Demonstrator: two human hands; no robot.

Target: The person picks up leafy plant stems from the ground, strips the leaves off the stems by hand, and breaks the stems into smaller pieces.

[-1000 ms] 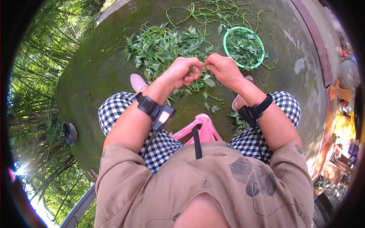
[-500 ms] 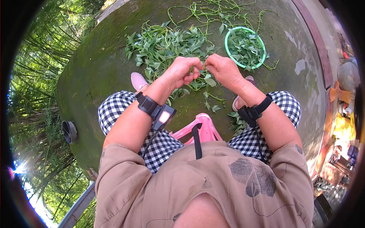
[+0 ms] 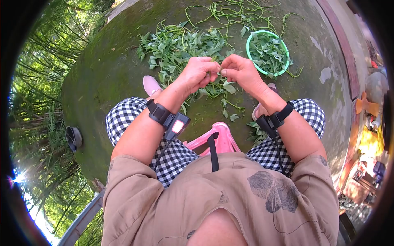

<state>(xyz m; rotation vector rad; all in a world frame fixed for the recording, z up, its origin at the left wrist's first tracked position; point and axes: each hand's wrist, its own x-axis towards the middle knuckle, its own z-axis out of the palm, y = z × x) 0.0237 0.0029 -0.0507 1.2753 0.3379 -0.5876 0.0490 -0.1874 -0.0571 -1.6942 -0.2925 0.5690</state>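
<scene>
My left hand [image 3: 200,74] and my right hand [image 3: 240,73] meet fingertip to fingertip above the leafy greens. Both are closed in a pinch, with a small bit of green between them that is too small to make out. Below and behind my left hand spreads a pile of leafy green stems [image 3: 180,47] on the mossy ground. Beyond my right hand stands a light green round basket [image 3: 248,46] with loose leaves inside. A few leafy stems hang or lie just under my hands; which of them touch my fingers is hidden.
Long bare stems [image 3: 230,13] lie at the top, beyond the pile. A pink stool [image 3: 221,133] shows between my knees, with loose leaves [image 3: 257,133] near my right foot. A dark pot [image 3: 74,138] lies at the left edge, and a yellow bag [image 3: 371,141] at the right.
The pile and basket have shifted slightly to the right in view. My right hand's fingers have risen a little and changed their pinch; both hands remain close together.
</scene>
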